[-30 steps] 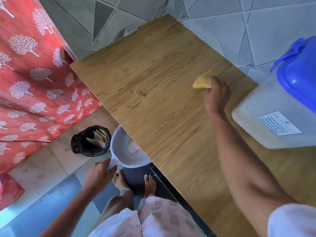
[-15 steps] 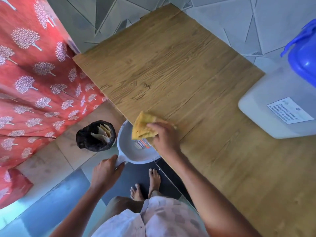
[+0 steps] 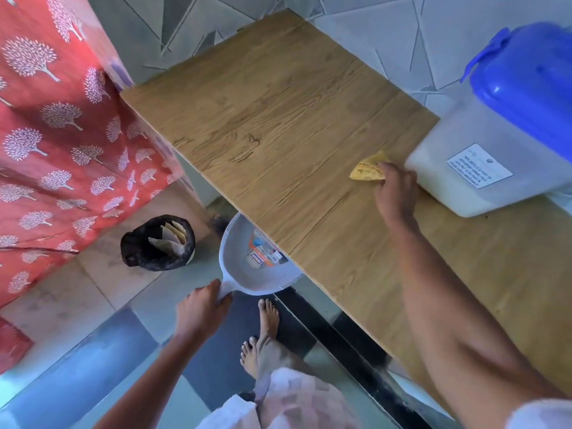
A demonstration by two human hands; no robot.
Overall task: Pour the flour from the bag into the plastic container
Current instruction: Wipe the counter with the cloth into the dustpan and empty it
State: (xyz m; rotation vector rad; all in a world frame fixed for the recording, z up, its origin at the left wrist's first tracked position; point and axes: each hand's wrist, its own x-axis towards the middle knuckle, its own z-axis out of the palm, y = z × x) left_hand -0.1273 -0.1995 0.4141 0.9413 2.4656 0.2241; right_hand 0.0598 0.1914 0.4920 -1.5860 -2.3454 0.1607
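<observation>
The right hand [image 3: 394, 193] presses a folded yellow cloth [image 3: 368, 171] against the table [image 3: 278, 119], fingers curled over its near edge. The cloth lies just beside the container [image 3: 483, 168], close to its lower left corner; whether hand and container touch cannot be told. The container is a translucent white plastic tub with rounded corners, standing on the table's right side. A white label [image 3: 479, 166] with dark print is stuck on its facing wall, and a blue lid [image 3: 532, 82] with a raised handle covers its top. Its walls look milky white, so its contents cannot be made out.

The left hand [image 3: 201, 308] grips the handle of a pale grey dustpan [image 3: 247, 274], held below the table's near edge with its mouth tucked under it. A black bin [image 3: 158, 243] holding folded paper stands on the floor to the left, near a red patterned curtain [image 3: 62, 119]. Bare feet [image 3: 263, 329] stand on the floor tiles below.
</observation>
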